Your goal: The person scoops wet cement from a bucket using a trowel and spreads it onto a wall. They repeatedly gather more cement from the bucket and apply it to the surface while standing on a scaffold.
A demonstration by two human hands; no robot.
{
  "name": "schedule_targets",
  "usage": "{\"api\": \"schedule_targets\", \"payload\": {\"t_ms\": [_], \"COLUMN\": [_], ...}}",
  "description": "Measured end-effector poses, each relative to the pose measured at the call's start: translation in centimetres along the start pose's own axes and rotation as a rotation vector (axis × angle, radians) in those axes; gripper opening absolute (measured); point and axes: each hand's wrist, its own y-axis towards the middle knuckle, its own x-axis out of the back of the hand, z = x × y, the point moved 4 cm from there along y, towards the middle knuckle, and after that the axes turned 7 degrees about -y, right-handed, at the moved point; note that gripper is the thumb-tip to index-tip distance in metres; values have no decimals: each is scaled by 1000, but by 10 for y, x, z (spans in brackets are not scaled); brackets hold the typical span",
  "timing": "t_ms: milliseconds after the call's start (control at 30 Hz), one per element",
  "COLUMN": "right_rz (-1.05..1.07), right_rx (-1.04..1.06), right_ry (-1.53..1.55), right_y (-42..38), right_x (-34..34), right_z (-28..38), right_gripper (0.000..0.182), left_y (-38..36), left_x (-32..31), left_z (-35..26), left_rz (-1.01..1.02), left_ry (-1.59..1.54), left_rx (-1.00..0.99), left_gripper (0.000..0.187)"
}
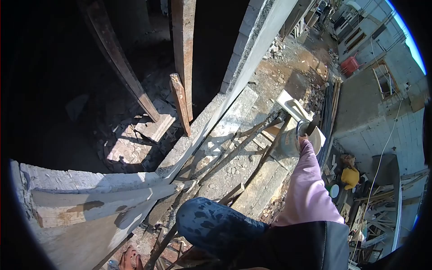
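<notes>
My right hand (303,138), at the end of a pink sleeve, reaches out to the bucket (289,143). Its fingers are closed on a dark tool that looks like a trowel (311,126), held over the bucket's mouth. Beside the bucket, a pale float with a handle (292,106) lies on the boards. My left hand (129,259) is low at the bottom edge, partly cut off, its fingers loosely bent and apart with nothing visible in them. It is close to the plastered wall (85,227) and the scaffold poles.
Wooden scaffold poles (265,130) and a plank (258,193) lie below me. Wooden posts (183,49) stand in the dark opening, left of the wall. Rubble covers the ground. A red wheelbarrow (349,65), a yellow container (350,178) and a hanging cable (382,157) are at the right.
</notes>
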Motion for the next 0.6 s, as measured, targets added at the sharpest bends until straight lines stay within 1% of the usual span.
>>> {"api": "schedule_targets", "payload": {"t_ms": [33, 100, 167, 200, 233, 267, 300, 333, 367, 400, 433, 467, 500, 533, 567, 600], "right_rz": [12, 18, -5, -9, 64, 266, -48, -251, -344, -483, -532, -484, -165, -85, -69, -27], "right_rx": [-12, 74, 515, 394, 311, 259, 102, 272, 198, 122, -37, 62, -203, -248, -168, -21], "right_ry": [-39, 13, 152, 690, 1006, 1203, 1193, 1204, 1303, 939, 625, 706, 802, 1069, 998, 842], "right_y": [-24, -55, -15, -41, -30, -3, -11, -14, -26, -37, -46, -77, -76, -82, -102, -86], "right_x": [17, 49, 35, 58, 61, 59, 74, 95, 115, 137, 156, 170, 165, 164, 168, 157], "right_z": [16, 37, 16, 27, 25, 9, 10, 24, 37, 42, 55, 75, 78, 90, 101, 108], "right_gripper": [52, 48, 40, 36, 30, 31, 37, 42, 40, 42, 44, 48, 47, 45, 47, 50], "left_y": [-1, -7, -12, -13, -14, -12, -6, 1, 12, 27, 42, 48, 54, 63, 63, 55], "left_x": [2, 7, 14, 19, 23, 27, 30, 33, 37, 41, 41, 39, 41, 41, 38, 34], "left_z": [0, 0, -1, -2, -4, -7, -13, -20, -29, -42, -51, -55, -66, -74, -79, -79], "left_rz": [2, -4, -13, -17, -20, -23, -27, -30, -33, -21, -20, -39, -39, -60, -84, -101], "left_ry": [1, 13, 24, 31, 31, 32, 23, 6, -29, -105, -181, -197, -170, -197, -219, -216], "left_rx": [8, 30, 41, 42, 35, 25, -1, -34, -75, -130, -175, -237, -288, -312, -340, -322], "left_gripper": [31, 32, 33, 33, 33, 34, 34, 35, 35, 33, 30, 31, 32, 31, 29, 29]}}
